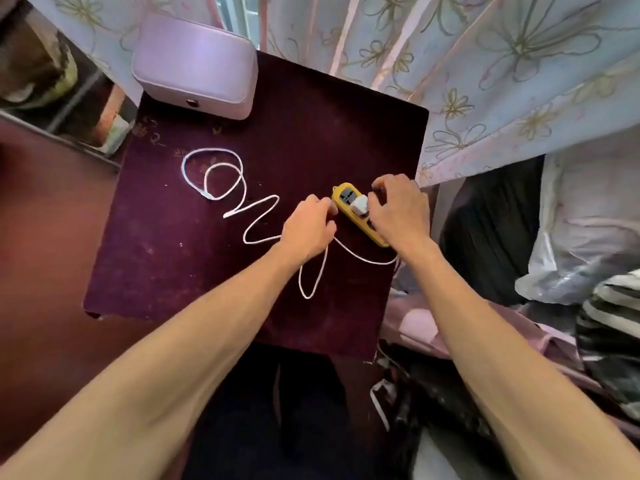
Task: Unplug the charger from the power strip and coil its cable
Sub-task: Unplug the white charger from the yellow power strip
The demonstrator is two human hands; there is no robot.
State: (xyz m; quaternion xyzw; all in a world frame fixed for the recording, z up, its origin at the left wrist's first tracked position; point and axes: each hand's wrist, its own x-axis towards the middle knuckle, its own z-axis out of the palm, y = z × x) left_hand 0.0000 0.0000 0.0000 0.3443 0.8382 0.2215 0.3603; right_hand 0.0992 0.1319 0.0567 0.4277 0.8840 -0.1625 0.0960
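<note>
Left hand (306, 230), right hand (398, 209) at yellow power strip (341, 197) with charger (359, 205); cable (242, 188) in loops on table (311, 116)

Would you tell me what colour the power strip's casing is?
The plastic power strip is yellow, best seen in head view.

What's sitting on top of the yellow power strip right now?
A white charger, plugged in mid-strip, with the right hand curled around it; one empty socket shows beyond. The right hand covers the power strip's near sockets.

power strip (343, 198): lower end under right hand (398, 211) | cable (307, 297): stretch beneath left hand (306, 230) | both grips unclear
</note>
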